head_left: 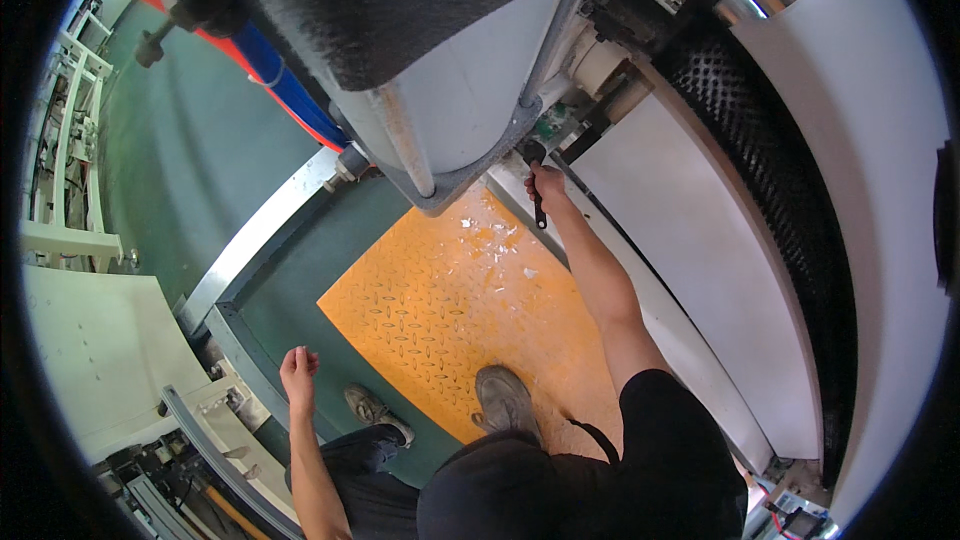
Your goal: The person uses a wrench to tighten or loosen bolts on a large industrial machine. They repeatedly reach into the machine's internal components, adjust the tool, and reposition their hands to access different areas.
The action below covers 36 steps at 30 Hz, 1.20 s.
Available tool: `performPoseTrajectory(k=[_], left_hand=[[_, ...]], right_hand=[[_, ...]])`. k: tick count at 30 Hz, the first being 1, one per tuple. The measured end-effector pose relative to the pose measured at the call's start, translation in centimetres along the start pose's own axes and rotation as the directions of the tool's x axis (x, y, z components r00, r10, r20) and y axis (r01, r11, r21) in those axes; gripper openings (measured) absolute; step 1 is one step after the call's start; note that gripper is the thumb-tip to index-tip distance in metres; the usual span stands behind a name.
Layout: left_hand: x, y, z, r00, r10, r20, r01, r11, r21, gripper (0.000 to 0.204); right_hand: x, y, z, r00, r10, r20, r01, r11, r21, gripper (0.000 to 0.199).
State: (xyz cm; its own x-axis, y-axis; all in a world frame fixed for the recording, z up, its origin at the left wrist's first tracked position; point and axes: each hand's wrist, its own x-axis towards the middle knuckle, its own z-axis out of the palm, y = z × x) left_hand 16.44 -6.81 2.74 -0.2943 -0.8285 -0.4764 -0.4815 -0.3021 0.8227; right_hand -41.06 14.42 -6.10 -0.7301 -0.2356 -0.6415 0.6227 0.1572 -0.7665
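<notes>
My right hand [545, 183] reaches forward to the machine and grips a black-handled tool [540, 210]. The handle's end, with a hole in it, sticks out below my fist. Its dark head sits against the machine's inner end, beside a greenish part [553, 124]; I cannot make out the head's exact kind. My left hand [299, 370] hangs at my left side with fingers curled and nothing visible in them. White flakes [495, 242] lie scattered on the yellow tread plate [400, 300] below my right hand.
A large white cylinder with a dark end plate [433, 202] hangs ahead of me. Along the right run a white panel [690, 210], a black textured roller [760, 180] and a wide white roll [850, 140]. Blue and red hoses [285, 90] pass at upper left. A cream cabinet [110, 350] stands left.
</notes>
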Motion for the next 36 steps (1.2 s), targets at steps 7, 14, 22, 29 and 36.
performPoseTrajectory(k=[7,14,22,29,36], left_hand=[[-0.6,0.6,1.1,1.0,0.004,0.015,-0.004,1.0,0.001,0.029],[-0.6,-1.2,0.6,0.999,0.003,0.039,-0.002,1.0,-0.014,0.027],[-1.8,-0.2,0.3,0.999,-0.04,-0.032,0.035,0.991,-0.13,0.027],[-3.4,-4.1,-1.6,0.991,-0.106,-0.087,0.089,0.981,-0.174,0.027],[-2.9,-3.2,-0.3,0.993,-0.11,-0.049,0.103,0.988,-0.118,0.027]], right_hand=[[0.7,-0.5,0.3,0.994,0.04,0.098,-0.041,0.999,0.009,0.033],[1.4,0.2,1.8,0.952,0.191,0.238,-0.252,0.932,0.26,0.033],[1.4,0.2,6.0,0.977,0.195,-0.087,-0.136,0.882,0.452,0.039],[-1.2,0.0,3.9,0.979,0.177,-0.106,-0.165,0.98,0.111,0.042],[1.0,0.4,-1.3,0.994,-0.107,0.026,0.11,0.98,-0.168,0.04]])
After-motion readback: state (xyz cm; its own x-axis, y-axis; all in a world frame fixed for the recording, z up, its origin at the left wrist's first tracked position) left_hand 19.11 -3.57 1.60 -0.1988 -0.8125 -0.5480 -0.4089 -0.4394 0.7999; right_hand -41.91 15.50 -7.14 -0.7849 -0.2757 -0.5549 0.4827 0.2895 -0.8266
